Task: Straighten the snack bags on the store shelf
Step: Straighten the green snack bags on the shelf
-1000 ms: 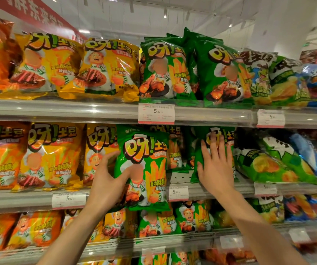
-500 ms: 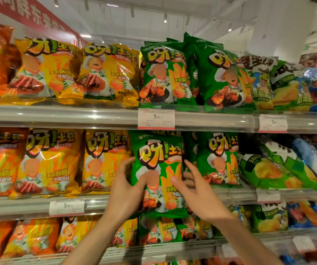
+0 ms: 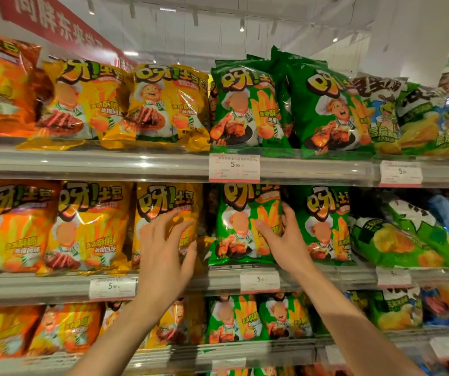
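Green bag [image 3: 241, 226] | right hand [image 3: 285, 245] fingers grip its edge | left hand [image 3: 163, 253] spread, empty

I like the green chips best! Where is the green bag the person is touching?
The green bag stands on the middle shelf, right of a yellow bag and left of another green bag. The right hand grips its right edge.

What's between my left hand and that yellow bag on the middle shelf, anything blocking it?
Nothing visible. The left hand is spread open right in front of the yellow bag, with no other bag or price tag crossing between them. The right hand is off to the side, gripping the green bag.
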`<state>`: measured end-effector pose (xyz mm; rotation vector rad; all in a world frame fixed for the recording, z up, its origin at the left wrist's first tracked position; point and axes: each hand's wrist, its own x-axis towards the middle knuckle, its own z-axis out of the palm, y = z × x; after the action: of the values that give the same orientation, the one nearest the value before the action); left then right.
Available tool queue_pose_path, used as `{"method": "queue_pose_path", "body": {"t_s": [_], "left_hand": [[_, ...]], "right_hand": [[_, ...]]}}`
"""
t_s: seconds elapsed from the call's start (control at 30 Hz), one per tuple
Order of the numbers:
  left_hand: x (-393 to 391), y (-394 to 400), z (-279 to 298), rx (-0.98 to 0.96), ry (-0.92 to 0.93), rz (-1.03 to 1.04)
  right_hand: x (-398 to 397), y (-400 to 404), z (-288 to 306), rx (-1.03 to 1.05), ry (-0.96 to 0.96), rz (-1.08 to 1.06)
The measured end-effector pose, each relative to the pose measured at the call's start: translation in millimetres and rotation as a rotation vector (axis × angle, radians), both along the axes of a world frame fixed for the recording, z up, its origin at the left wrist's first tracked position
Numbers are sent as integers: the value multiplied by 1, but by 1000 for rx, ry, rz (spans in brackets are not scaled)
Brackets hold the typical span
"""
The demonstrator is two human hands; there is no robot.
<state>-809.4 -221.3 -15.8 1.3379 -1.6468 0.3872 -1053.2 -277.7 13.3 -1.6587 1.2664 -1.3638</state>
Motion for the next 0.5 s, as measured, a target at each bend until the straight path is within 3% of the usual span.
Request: {"method": "queue_pose_path", "body": {"t_s": [0.13,0.37,0.5], "left_hand": [[4,0,-14,100,-111,-11],[-25,2,-6,154,-60,-188],[-47,-11,2,298,-16,-202]], "right_hand": [[12,-1,-20,-24,100,10],[-4,21,-17,-110,226,-42],[-12,33,-26,-208,475,34]]}}
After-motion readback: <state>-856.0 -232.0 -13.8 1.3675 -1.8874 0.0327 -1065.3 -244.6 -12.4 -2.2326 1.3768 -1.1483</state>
